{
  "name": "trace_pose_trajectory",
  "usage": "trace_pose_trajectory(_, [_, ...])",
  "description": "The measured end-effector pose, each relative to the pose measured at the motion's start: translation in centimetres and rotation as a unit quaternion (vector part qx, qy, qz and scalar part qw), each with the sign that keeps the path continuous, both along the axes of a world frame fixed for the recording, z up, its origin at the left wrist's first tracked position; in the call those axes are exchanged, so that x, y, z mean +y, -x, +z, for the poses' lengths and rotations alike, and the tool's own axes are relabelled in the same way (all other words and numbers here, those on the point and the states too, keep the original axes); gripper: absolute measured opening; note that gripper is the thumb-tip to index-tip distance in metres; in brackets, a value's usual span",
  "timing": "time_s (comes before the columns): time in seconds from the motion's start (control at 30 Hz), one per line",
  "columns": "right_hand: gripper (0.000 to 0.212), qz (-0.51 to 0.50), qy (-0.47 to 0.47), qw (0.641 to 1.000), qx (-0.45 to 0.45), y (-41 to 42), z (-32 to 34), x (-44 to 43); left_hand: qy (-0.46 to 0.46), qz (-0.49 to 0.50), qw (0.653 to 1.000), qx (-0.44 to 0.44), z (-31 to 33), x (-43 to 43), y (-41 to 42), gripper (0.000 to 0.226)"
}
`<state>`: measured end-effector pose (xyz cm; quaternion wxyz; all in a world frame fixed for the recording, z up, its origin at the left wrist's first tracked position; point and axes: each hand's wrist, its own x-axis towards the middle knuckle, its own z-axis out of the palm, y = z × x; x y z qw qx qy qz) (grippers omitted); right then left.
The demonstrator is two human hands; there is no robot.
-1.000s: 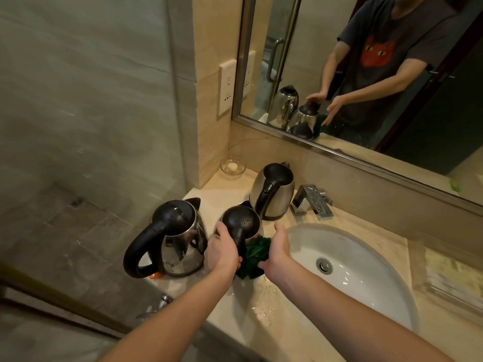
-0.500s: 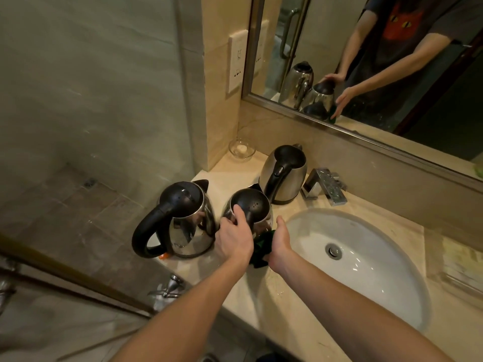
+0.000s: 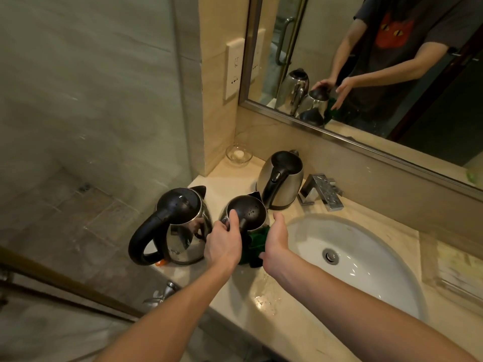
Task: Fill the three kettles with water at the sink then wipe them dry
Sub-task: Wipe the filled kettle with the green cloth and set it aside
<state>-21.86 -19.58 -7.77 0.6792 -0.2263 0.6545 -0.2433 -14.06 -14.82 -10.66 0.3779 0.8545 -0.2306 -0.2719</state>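
Green cloth [image 3: 254,246] pressed to middle kettle [image 3: 252,211] by flat-fingered right hand [image 3: 277,240] | left hand [image 3: 224,242] curls round its top | counter [image 3: 266,296] wet

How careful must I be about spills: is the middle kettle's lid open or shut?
Shut: the middle kettle has its black lid flat across the top.

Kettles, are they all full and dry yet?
Filling looks done: all three stand on the counter, though inside is hidden. Now the left hand holds the middle kettle while the right hand presses a green cloth on it. Drops show on the left kettle; the back kettle I can't judge.
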Motion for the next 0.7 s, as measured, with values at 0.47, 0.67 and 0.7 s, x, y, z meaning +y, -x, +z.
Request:
trace_pose_trajectory(0.47, [0.065, 0.008, 0.016, 1.0, 0.014, 1.6, 2.1, -1.8, 0.048, 0.197, 0.979, 0.029, 0.0, -0.2, 2.2, 0.042])
trace_pose_trajectory(0.67, [0.053, 0.044, 0.047, 0.997, 0.052, 1.3, 1.9, -1.7, 0.067, 0.163, 0.984, -0.023, -0.7, 0.3, 1.9, 0.046])
trace_pose_trajectory(0.7, [0.051, 0.043, 0.044, 0.997, 0.056, 1.4, 1.4, -1.6, 0.067, 0.161, 0.984, -0.027, -0.8, 0.3, 1.9, 0.047])
